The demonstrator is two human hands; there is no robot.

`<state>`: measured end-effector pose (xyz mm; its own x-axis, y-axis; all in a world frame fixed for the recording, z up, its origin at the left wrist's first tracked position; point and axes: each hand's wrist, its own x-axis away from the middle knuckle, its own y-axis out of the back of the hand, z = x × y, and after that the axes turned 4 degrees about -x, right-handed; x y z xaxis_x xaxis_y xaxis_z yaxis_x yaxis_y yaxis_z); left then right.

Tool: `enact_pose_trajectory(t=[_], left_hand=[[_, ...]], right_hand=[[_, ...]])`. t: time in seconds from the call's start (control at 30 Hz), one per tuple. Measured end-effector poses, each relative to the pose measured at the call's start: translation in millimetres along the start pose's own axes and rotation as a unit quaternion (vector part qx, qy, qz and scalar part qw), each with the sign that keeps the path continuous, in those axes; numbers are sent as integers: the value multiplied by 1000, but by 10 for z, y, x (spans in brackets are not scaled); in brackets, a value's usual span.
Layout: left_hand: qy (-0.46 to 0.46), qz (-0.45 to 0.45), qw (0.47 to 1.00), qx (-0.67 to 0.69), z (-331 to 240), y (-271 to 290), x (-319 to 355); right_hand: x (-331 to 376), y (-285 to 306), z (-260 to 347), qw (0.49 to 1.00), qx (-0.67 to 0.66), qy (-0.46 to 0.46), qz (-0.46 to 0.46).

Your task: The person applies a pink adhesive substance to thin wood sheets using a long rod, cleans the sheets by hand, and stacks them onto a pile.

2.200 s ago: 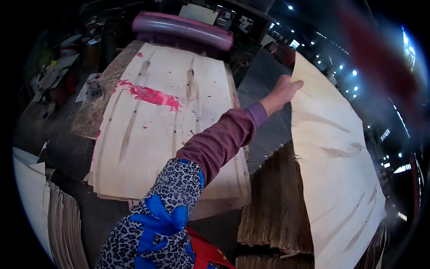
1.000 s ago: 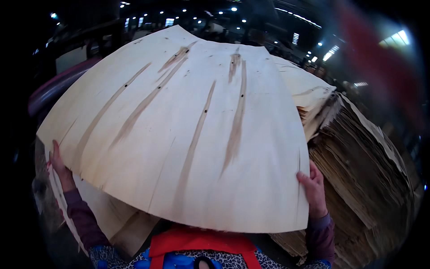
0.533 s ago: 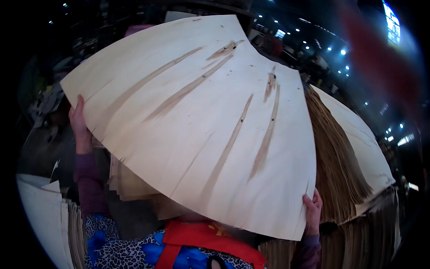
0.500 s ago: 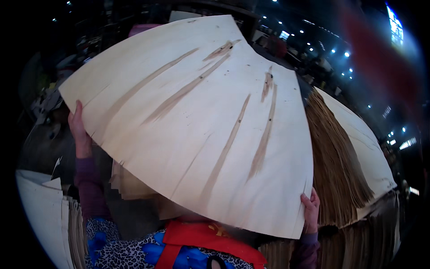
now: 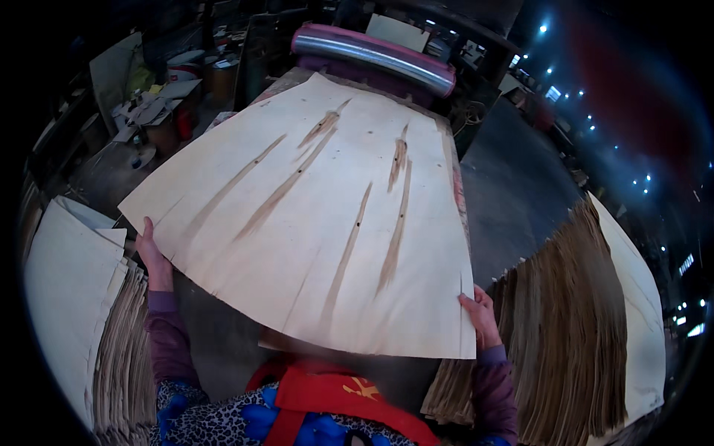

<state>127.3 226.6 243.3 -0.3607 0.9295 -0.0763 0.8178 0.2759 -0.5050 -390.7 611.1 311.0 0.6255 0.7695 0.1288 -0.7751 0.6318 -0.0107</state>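
A large pale wood veneer sheet (image 5: 297,223) with brown streaks and dark knots spreads out before me. My left hand (image 5: 153,256) grips its near left corner, thumb up along the edge. At the near right corner, my right hand (image 5: 482,316) pinches the edge between thumb and fingers. The sheet's far end reaches the bed of a machine with a shiny metal roller (image 5: 372,59) in a pinkish-purple frame. Most of that bed is hidden under the sheet.
A stack of veneer sheets (image 5: 565,327) stands close on my right, and another stack (image 5: 111,357) on my left. Buckets (image 5: 184,67) and a cluttered bench (image 5: 160,104) lie at the far left. Dark floor (image 5: 513,171) runs beyond the right stack.
The veneer sheet has come down and forward from its raised position, both hands still holding its near corners. The roller machine beyond it has come into view.
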Motion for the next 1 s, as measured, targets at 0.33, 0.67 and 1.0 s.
enact_pose_trajectory(t=[0.33, 0.67, 1.0], left_hand=[[-2, 4, 999, 32, -65, -1039, -617], [-7, -2, 1000, 11, 1240, -2273, -1386], [24, -22, 999, 23, 2455, -2836, -1750]], right_hand=[[-1191, 247, 1113, 997, 68, 22, 11], [-3235, 108, 763, 974, 223, -47, -7], [-4981, 114, 349, 910, 412, 29, -28]])
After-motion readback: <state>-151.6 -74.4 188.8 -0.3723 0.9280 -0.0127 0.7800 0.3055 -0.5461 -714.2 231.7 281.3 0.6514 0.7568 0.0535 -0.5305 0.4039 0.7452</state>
